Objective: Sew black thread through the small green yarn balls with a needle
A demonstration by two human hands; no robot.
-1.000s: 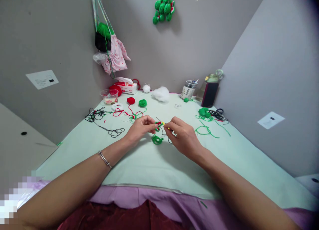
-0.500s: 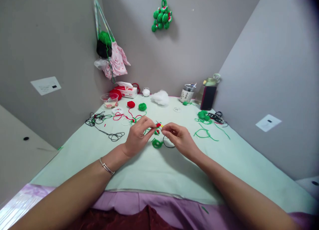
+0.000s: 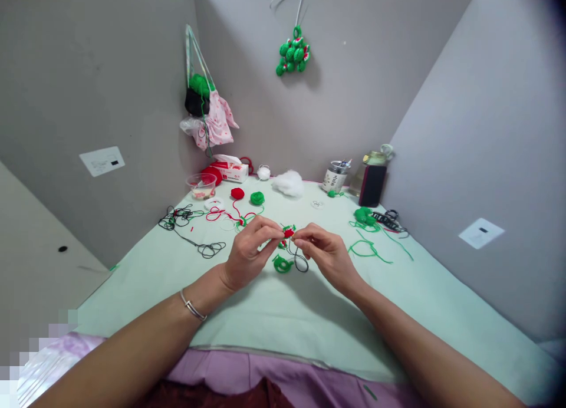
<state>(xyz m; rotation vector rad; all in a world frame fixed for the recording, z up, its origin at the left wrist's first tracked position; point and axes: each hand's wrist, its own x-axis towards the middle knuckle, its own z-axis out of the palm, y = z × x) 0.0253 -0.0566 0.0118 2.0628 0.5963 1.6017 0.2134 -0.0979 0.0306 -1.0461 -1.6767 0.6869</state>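
My left hand (image 3: 255,247) pinches a small red and green crochet piece (image 3: 289,233) between thumb and fingertips, above the middle of the table. Close beside it, my right hand (image 3: 325,252) is closed in a pinch on a thin yellow tool; its fingers hide nearly all of it, so its exact kind does not show. A black thread (image 3: 302,269) hangs in a loop below the piece. Under the hands lies a coil of green yarn (image 3: 282,264). A small red, white and green bit (image 3: 283,243) shows just beneath the held piece.
Tangled black thread (image 3: 177,217), a red yarn ball (image 3: 237,193) and a green yarn ball (image 3: 257,198) lie left. White stuffing (image 3: 288,184) sits behind. A pen can (image 3: 335,177), phone (image 3: 372,185) and green yarn (image 3: 365,216) are right. Crochet pieces (image 3: 295,53) hang above.
The camera view has tilted up a little. Both hands still hold the red piece between them, now turned slightly; less of the yellow tool shows, and the black thread loop hangs differently.
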